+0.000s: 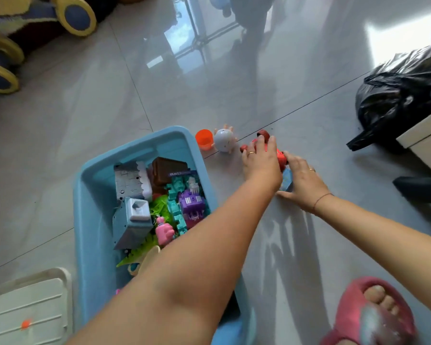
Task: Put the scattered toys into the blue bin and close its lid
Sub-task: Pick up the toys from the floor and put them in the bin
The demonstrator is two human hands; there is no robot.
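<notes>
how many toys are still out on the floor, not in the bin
4 visible: an orange cup and a white egg-shaped figure beside the blue bin, a red toy under the left hand, a blue piece by the right hand. Hands may hide more.

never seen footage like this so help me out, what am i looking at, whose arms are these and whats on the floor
There is no machine here. A person wears a camera on their head, so this single picture looks down along their own arms. The left hand rests on a red toy on the tiled floor. The right hand is beside it, touching a small blue piece; whether either grips yet is unclear. Nearby lie an orange cup and a white egg toy. The blue bin is open, half full of toys, with a white lid beside it.
</notes>
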